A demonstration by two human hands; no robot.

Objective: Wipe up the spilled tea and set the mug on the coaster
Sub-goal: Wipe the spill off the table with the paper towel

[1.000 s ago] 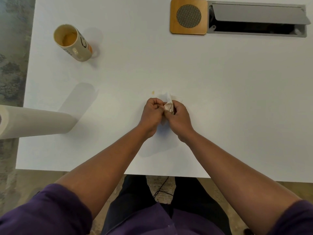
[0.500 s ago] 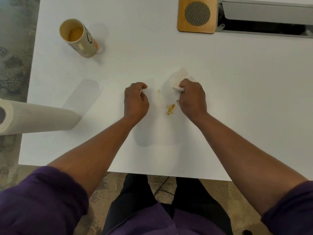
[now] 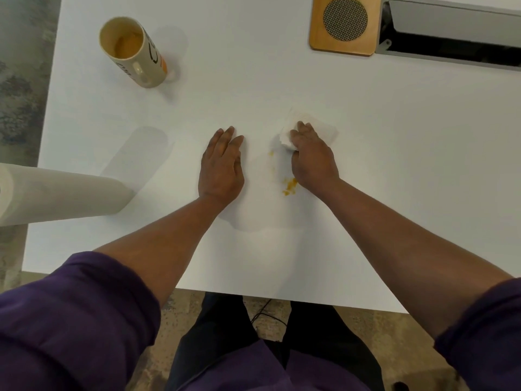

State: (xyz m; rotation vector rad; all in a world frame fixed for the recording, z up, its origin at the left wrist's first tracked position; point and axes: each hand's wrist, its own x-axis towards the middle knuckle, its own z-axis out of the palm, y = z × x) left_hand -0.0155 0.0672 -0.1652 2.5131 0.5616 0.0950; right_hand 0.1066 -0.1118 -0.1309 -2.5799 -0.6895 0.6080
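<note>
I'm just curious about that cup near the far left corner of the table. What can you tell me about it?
The mug is a tall, cream-coloured cylinder, apparently ceramic, with dark lettering and an orange patch on its side and a handle facing the camera. It stands on the white table, looking tilted only because of the wide lens. Inside, orange-brown tea or tea residue shows at the bottom. Neither hand touches it, and it sits well left of the wooden coaster, not on it.

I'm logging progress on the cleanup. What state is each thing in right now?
mug: upright, some tea inside, off the coaster
coaster: bare
tea spill: partly unwiped
paper towel: pressed flat under right hand
left hand: flat on table, empty
paper towel roll: upright
</note>
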